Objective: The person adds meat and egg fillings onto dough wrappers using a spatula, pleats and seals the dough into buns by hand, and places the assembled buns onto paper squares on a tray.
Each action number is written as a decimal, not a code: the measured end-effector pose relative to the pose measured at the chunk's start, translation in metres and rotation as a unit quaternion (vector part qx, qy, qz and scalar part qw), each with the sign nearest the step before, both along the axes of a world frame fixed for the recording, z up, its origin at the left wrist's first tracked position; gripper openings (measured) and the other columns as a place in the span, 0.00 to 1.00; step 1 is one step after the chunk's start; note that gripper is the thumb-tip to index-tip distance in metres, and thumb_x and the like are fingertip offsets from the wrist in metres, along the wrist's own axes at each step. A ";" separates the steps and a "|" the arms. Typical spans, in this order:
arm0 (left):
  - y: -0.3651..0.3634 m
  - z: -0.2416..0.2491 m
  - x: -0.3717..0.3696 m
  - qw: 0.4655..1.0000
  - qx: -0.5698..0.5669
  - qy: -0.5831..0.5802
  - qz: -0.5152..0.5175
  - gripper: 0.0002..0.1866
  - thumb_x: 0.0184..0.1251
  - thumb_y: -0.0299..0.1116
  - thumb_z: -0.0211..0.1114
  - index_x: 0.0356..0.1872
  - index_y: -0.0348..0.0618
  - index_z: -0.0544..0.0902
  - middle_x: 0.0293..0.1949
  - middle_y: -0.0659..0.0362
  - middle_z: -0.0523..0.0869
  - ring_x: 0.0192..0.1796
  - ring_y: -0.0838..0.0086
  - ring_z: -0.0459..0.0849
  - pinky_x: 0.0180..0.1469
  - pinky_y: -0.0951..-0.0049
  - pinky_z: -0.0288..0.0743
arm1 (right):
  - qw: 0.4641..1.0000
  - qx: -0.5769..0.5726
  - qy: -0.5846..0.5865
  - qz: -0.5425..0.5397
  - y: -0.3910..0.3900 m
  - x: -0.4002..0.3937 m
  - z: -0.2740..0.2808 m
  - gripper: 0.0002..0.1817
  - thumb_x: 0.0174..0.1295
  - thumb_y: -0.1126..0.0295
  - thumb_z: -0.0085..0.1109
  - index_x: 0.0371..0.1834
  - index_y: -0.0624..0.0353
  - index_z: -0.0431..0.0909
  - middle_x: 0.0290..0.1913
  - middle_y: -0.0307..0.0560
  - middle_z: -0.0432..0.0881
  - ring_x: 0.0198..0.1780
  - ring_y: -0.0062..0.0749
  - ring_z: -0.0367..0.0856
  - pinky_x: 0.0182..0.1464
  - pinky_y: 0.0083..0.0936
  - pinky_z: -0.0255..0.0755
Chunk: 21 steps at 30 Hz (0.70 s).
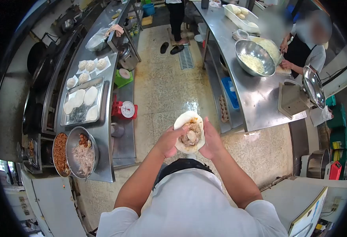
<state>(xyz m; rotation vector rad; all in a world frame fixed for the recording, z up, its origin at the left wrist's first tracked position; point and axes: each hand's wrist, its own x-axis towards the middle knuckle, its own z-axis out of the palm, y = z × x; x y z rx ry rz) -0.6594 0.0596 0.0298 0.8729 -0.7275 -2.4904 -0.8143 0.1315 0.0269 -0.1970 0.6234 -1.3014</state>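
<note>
A round, flat dough wrapper [179, 123] topped with meat filling [192, 136] is held up in front of my body, above the floor. My left hand [168, 141] grips its left edge, the thumb reaching onto the filling. On the opposite side, my right hand [211, 140] holds the wrapper's right edge, fingers pointing up. To the left, on the steel counter, a metal tray [82, 118] carries several flat dough rounds [90, 95]. Nearer me stand a bowl of pale meat filling [82, 160] and a container of reddish-brown filling [61, 154].
Pleated buns [90, 66] sit on paper behind the tray. A red scale [127, 109] is on the lower shelf. On the right counter [256, 112] is a steel bowl of shreds [252, 63]; a co-worker [307, 51] works beside it. Another person [175, 19] stands in the aisle.
</note>
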 end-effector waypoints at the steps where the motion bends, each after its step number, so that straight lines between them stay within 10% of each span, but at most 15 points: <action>1: 0.001 -0.004 -0.002 1.000 -0.005 0.002 0.004 0.21 0.73 0.33 0.62 0.64 0.38 0.74 0.58 0.53 0.82 0.59 0.64 0.83 0.62 0.59 0.78 | 1.000 0.016 0.015 -0.007 -0.002 0.004 -0.004 0.31 0.79 0.43 0.31 0.68 0.56 0.68 0.64 0.51 0.76 0.65 0.42 0.76 0.69 0.41 0.68; 7: 0.006 -0.005 0.003 0.997 -0.006 -0.056 0.053 0.24 0.74 0.34 0.60 0.67 0.39 0.70 0.61 0.52 0.79 0.63 0.63 0.80 0.67 0.57 0.74 | 0.999 0.005 0.030 0.019 -0.006 0.001 0.006 0.30 0.78 0.44 0.35 0.70 0.55 0.66 0.66 0.49 0.75 0.68 0.41 0.74 0.71 0.40 0.67; 11: 0.009 0.012 0.026 0.990 0.031 0.120 0.068 0.23 0.75 0.35 0.58 0.67 0.39 0.70 0.62 0.52 0.79 0.64 0.62 0.79 0.69 0.57 0.72 | 0.996 0.019 0.083 -0.027 0.021 0.005 0.023 0.31 0.78 0.44 0.37 0.71 0.55 0.64 0.67 0.48 0.74 0.69 0.41 0.72 0.72 0.41 0.66; 17: 0.026 -0.046 0.012 0.994 0.025 -0.099 0.047 0.20 0.76 0.33 0.59 0.64 0.38 0.73 0.59 0.53 0.81 0.60 0.65 0.82 0.63 0.60 0.77 | 0.992 0.124 0.012 0.016 0.012 0.023 -0.021 0.30 0.79 0.46 0.31 0.71 0.56 0.63 0.67 0.50 0.73 0.67 0.41 0.74 0.69 0.41 0.69; 21: 0.030 0.008 0.048 0.995 -0.004 0.079 0.067 0.25 0.75 0.35 0.60 0.69 0.39 0.68 0.61 0.53 0.79 0.63 0.64 0.80 0.64 0.60 0.77 | 0.994 0.006 0.109 0.019 0.027 0.020 0.021 0.33 0.78 0.42 0.32 0.72 0.56 0.62 0.68 0.49 0.72 0.68 0.41 0.73 0.70 0.41 0.68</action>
